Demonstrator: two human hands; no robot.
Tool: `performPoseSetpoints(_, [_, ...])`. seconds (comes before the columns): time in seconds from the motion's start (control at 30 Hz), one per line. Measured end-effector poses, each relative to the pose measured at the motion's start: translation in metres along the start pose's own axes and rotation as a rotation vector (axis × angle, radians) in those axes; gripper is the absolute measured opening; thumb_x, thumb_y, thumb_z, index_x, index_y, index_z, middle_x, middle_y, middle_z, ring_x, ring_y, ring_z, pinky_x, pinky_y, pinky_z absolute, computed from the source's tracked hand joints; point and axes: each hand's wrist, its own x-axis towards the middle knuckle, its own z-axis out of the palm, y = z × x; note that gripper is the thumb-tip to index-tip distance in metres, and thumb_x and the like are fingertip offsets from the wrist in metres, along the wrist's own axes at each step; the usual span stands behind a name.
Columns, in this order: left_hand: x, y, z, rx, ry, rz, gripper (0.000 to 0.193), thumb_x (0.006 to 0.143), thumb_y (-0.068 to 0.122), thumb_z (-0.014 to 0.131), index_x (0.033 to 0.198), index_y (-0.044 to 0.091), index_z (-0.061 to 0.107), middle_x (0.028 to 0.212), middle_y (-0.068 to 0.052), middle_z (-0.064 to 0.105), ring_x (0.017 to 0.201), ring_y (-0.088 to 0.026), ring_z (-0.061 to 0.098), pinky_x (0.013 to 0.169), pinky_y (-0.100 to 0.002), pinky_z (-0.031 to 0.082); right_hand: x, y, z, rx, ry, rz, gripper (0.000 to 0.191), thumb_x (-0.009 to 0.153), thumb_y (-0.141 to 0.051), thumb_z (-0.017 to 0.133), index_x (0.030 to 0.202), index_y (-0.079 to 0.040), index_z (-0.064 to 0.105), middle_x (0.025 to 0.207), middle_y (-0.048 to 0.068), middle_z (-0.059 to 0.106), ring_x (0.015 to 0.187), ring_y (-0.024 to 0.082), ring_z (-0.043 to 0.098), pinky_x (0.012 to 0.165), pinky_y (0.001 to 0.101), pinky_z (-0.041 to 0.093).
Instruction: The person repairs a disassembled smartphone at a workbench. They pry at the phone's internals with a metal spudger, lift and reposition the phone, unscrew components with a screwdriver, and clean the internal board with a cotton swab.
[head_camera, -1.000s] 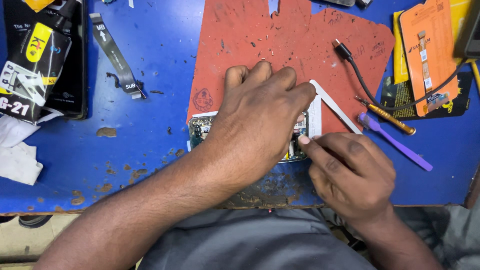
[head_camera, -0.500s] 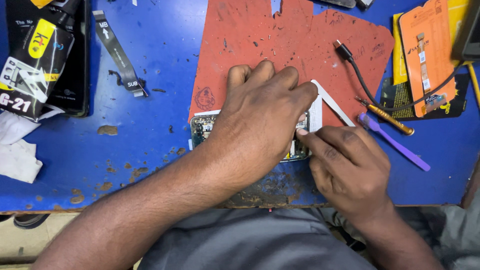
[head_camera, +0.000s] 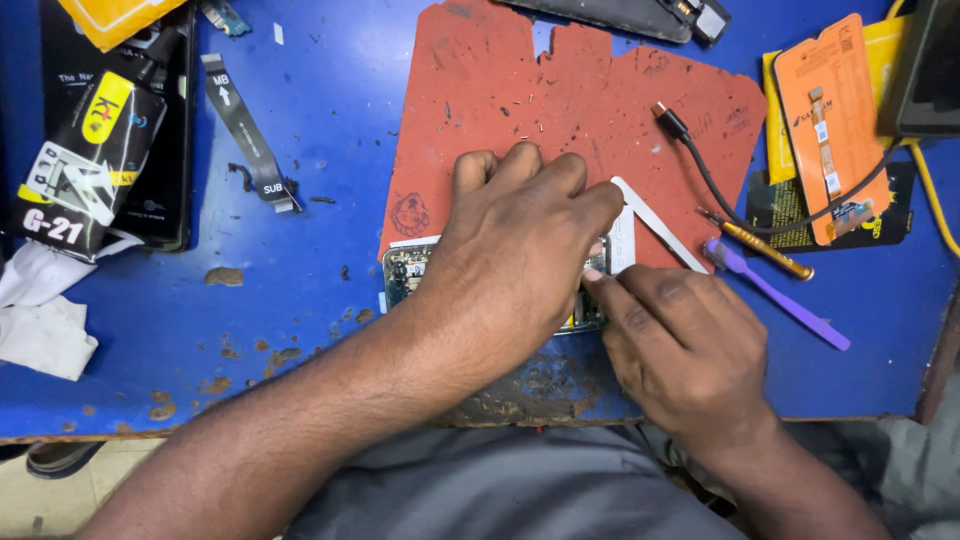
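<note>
An opened phone (head_camera: 405, 275) with its circuit parts showing lies on the lower edge of a red work mat (head_camera: 560, 110). My left hand (head_camera: 515, 255) lies flat over most of it and presses it down. My right hand (head_camera: 685, 345) sits at the phone's right end, with its fingertips pinched against the phone's edge (head_camera: 592, 275); what they pinch is hidden. A thin white strip (head_camera: 655, 222) sticks out diagonally from under my left fingers.
On the blue table (head_camera: 300, 330) lie a purple plastic pry tool (head_camera: 775, 292), a small screwdriver (head_camera: 760, 248), a black cable (head_camera: 700, 165), an orange parts packet (head_camera: 830, 120), a black flex ribbon (head_camera: 245, 130), dark packages (head_camera: 100, 150) at left and white tissue (head_camera: 40, 320).
Both hands stay on the phone. My right fingertips have shifted slightly up against the phone's right edge; nothing else has moved.
</note>
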Motion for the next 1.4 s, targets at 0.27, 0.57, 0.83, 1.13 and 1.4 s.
performPoseSetpoints(0.27, [-0.002, 0.002, 0.0, 0.003, 0.01, -0.006, 0.04, 0.073, 0.004, 0.074, 0.113, 0.004, 0.07, 0.1, -0.008, 0.062, 0.1, -0.028, 0.054, 0.088, -0.046, 0.036, 0.0, -0.003, -0.003, 0.009, -0.028, 0.021, 0.027, 0.083, 0.003, 0.078, 0.11, -0.002, 0.074, 0.101, 0.01, 0.068, 0.086, 0.027, 0.066, 0.075, 0.0407, 0.052])
performPoseSetpoints(0.57, [-0.001, -0.001, -0.002, 0.007, 0.006, -0.011, 0.025, 0.076, 0.003, 0.071, 0.101, 0.006, 0.07, 0.096, -0.008, 0.063, 0.099, -0.028, 0.056, 0.087, -0.047, 0.036, -0.003, 0.006, 0.004, 0.26, 0.003, 0.232, 0.03, 0.086, 0.012, 0.068, 0.111, -0.003, 0.075, 0.1, 0.009, 0.07, 0.079, 0.02, 0.064, 0.072, 0.0331, 0.052])
performPoseSetpoints(0.83, [0.001, 0.0, -0.004, -0.004, 0.004, -0.007, 0.026, 0.077, 0.004, 0.072, 0.102, 0.006, 0.07, 0.095, -0.008, 0.062, 0.098, -0.028, 0.056, 0.086, -0.047, 0.036, -0.004, 0.004, 0.0, 0.256, 0.042, 0.22, 0.029, 0.084, 0.011, 0.069, 0.109, -0.004, 0.075, 0.099, 0.008, 0.068, 0.081, 0.019, 0.067, 0.073, 0.0323, 0.055])
performPoseSetpoints(1.13, [0.0, 0.002, -0.004, 0.001, 0.017, -0.005, 0.033, 0.073, 0.005, 0.074, 0.105, 0.006, 0.07, 0.096, -0.008, 0.063, 0.098, -0.028, 0.056, 0.086, -0.047, 0.036, -0.001, 0.002, 0.0, 0.227, -0.003, 0.2, 0.036, 0.079, 0.009, 0.072, 0.112, -0.005, 0.076, 0.098, 0.008, 0.068, 0.08, 0.021, 0.064, 0.07, 0.0348, 0.051])
performPoseSetpoints(1.4, [0.0, 0.004, -0.007, -0.029, 0.033, 0.001, 0.029, 0.075, 0.009, 0.076, 0.103, 0.006, 0.07, 0.096, -0.008, 0.063, 0.099, -0.028, 0.056, 0.087, -0.048, 0.035, 0.004, -0.004, -0.006, 0.039, -0.015, 0.009, 0.034, 0.081, 0.003, 0.077, 0.114, -0.003, 0.074, 0.099, 0.009, 0.067, 0.084, 0.027, 0.065, 0.074, 0.0402, 0.051])
